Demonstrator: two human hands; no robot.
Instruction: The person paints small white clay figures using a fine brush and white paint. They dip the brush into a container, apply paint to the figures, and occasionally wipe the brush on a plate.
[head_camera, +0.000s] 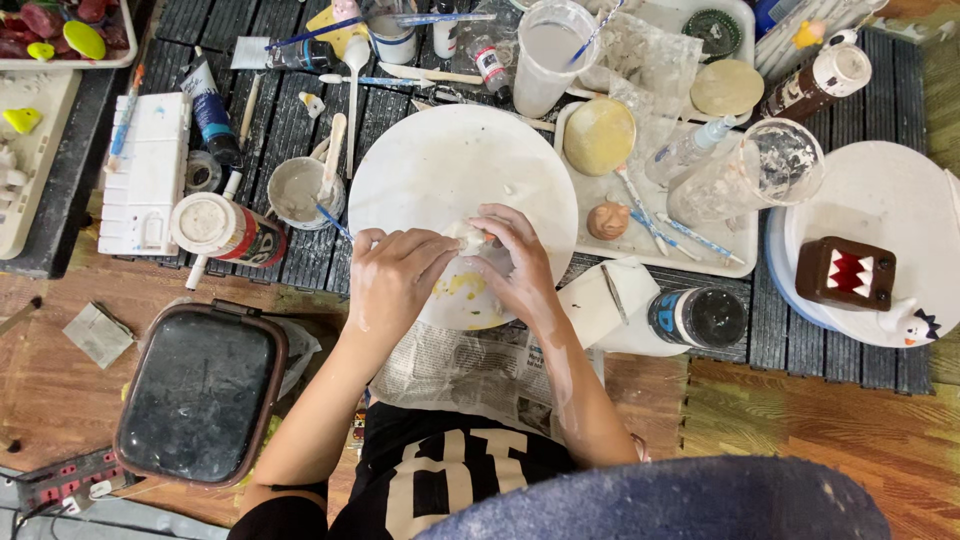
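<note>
Both my hands meet over the near part of a round white board (440, 160). My left hand (392, 278) and my right hand (512, 262) pinch a small pale lump of clay (468, 236) between their fingertips. Both hands are smeared with white clay. A yellowish smear (458, 287) shows on the board just below the fingers. Newspaper (450, 372) lies under the board's near edge.
A white tray (735, 262) to the right holds a yellow clay disc (598, 136), a small tan ball (607, 220) and tools. A cup with sticks (298, 188), jars and tubes crowd the left and back. A brown toothy figure (846, 272) sits on a plate at the right. A dark lidded box (198, 392) is at the near left.
</note>
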